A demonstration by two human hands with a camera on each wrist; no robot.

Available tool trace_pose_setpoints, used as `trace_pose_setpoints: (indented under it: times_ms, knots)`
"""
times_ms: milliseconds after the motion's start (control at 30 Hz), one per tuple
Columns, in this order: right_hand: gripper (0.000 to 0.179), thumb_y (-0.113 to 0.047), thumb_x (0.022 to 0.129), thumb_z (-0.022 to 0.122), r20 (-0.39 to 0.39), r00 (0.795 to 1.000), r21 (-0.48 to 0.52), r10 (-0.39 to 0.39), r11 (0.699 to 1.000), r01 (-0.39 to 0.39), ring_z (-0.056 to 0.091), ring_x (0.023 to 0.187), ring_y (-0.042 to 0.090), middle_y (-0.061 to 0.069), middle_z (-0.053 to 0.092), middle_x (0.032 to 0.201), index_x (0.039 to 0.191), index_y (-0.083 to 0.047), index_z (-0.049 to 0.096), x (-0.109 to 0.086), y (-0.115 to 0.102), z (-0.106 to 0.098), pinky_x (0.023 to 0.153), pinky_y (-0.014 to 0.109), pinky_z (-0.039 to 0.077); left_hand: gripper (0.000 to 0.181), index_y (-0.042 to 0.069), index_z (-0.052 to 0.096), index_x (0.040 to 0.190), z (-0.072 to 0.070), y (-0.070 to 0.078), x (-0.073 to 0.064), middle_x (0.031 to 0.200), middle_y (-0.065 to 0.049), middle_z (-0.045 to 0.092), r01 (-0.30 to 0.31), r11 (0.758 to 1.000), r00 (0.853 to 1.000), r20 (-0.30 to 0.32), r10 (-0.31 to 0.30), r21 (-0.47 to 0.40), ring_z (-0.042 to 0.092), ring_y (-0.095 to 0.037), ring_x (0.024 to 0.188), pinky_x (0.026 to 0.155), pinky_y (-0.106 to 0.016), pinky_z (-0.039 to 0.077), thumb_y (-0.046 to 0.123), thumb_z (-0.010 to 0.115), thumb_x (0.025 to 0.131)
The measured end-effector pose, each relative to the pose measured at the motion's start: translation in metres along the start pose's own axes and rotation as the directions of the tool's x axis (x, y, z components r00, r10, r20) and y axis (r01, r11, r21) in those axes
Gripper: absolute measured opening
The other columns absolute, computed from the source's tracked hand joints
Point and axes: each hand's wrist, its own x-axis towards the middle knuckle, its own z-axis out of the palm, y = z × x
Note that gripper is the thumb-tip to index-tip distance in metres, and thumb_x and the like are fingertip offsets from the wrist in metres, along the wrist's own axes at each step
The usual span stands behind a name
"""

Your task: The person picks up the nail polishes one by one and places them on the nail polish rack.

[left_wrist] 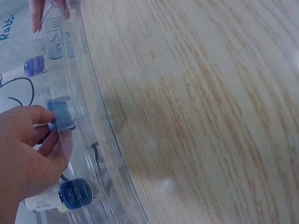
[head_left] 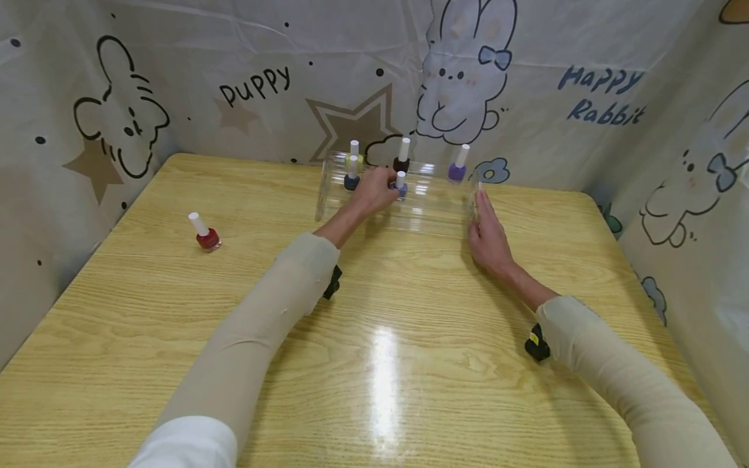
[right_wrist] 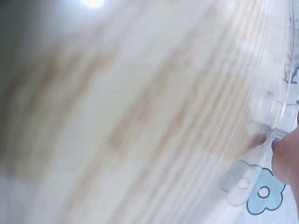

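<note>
A clear, tiered nail polish rack point(head_left: 435, 203) stands at the back of the table. My left hand point(head_left: 374, 190) reaches to its front tier and pinches a light blue-violet nail polish bottle point(left_wrist: 61, 115) between thumb and fingers; the white cap point(head_left: 400, 176) points up. My right hand point(head_left: 490, 237) grips the rack's right end panel, thumb and a finger on either side of its edge in the right wrist view. Left of the held bottle sits a dark blue bottle point(left_wrist: 77, 193). Behind are a yellow bottle point(head_left: 354, 152), a near-black one point(head_left: 402, 162) and a purple one point(head_left: 458, 170).
A red nail polish bottle point(head_left: 208, 238) stands on the wooden table point(head_left: 445, 390) at the left, away from the rack. A printed cloth point(head_left: 345, 58) with cartoon animals hangs right behind the table's far edge and along both sides.
</note>
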Motion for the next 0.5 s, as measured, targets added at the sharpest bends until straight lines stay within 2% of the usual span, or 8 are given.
trace_pose_setpoints:
  times_ms: [200, 267, 367, 500]
  knots:
    - [0.06, 0.005, 0.1, 0.036, 0.003, 1.0, -0.004, 0.002, 1.0, -0.002, 0.008, 0.151, 0.027, 0.019, 0.01, 0.164, 0.156, 0.006, 0.014, 0.0, 0.0, 0.001, 0.12, 0.04, 0.011, 0.017, -0.001, 0.07, 0.108, -0.001, -0.002, 0.0, 0.1, -0.013, 0.068, -0.006, 1.0, 1.0, -0.016, 0.006, 0.007, 0.056, -0.02, 0.079, 0.065, -0.027, 0.043, 0.002, 0.061, 0.094]
    - [0.06, 0.005, 0.1, 0.036, 0.007, 1.0, -0.005, 0.004, 1.0, -0.004, 0.008, 0.151, 0.026, 0.019, 0.01, 0.164, 0.156, 0.006, 0.013, 0.001, 0.0, 0.001, 0.12, 0.04, 0.011, 0.02, -0.001, 0.07, 0.111, -0.002, -0.002, -0.001, 0.1, -0.012, 0.067, 0.001, 1.0, 1.0, -0.017, -0.001, 0.004, 0.053, -0.019, 0.078, 0.064, -0.027, 0.04, 0.002, 0.062, 0.093]
    - [0.06, 0.005, 0.1, 0.036, 0.008, 1.0, -0.005, 0.005, 1.0, -0.005, 0.008, 0.151, 0.026, 0.02, 0.01, 0.164, 0.156, 0.006, 0.013, 0.001, 0.0, 0.001, 0.12, 0.04, 0.011, 0.035, -0.001, 0.064, 0.126, -0.004, -0.001, -0.004, 0.113, -0.015, 0.066, 0.011, 1.0, 1.0, -0.017, -0.011, -0.011, 0.06, -0.022, 0.094, 0.074, -0.026, 0.048, 0.001, 0.062, 0.092]
    - [0.06, 0.005, 0.1, 0.036, 0.008, 1.0, -0.004, 0.006, 1.0, -0.006, 0.008, 0.151, 0.026, 0.019, 0.01, 0.164, 0.156, 0.006, 0.014, 0.001, -0.001, 0.0, 0.12, 0.039, 0.011, 0.053, 0.0, 0.051, 0.141, -0.01, 0.003, -0.011, 0.13, -0.018, 0.061, -0.005, 0.999, 0.999, -0.039, 0.004, -0.041, 0.058, -0.028, 0.118, 0.092, -0.032, 0.052, -0.002, 0.063, 0.089]
